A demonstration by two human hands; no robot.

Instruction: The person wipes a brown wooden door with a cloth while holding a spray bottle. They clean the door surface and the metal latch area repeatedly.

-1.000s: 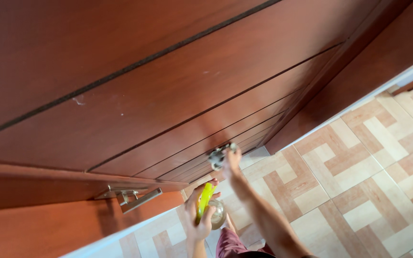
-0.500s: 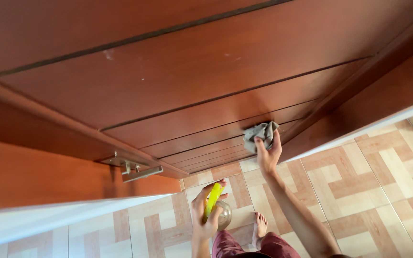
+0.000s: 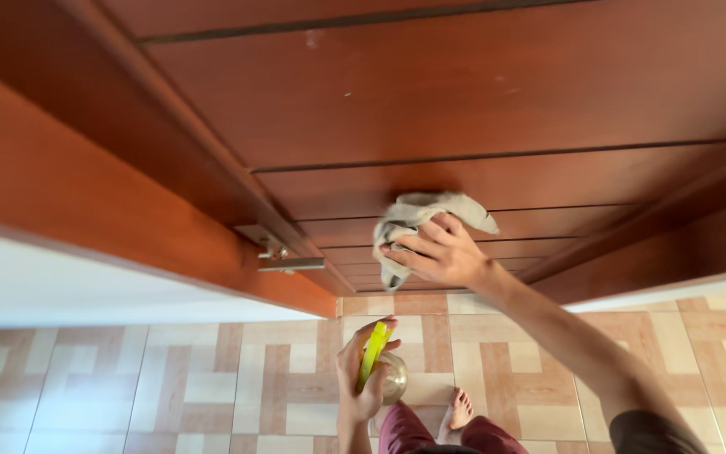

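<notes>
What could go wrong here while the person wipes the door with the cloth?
The right hand presses the grey cloth close to the metal door handle; the cloth might snag there. The left hand holds a spray bottle above a bare foot; it could slip and fall.

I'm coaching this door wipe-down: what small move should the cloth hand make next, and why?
Probably sweep the grey cloth sideways along the panel: the right hand presses it on the wooden door beside a groove, and pale specks show higher up. The left hand holds a spray bottle.
</notes>
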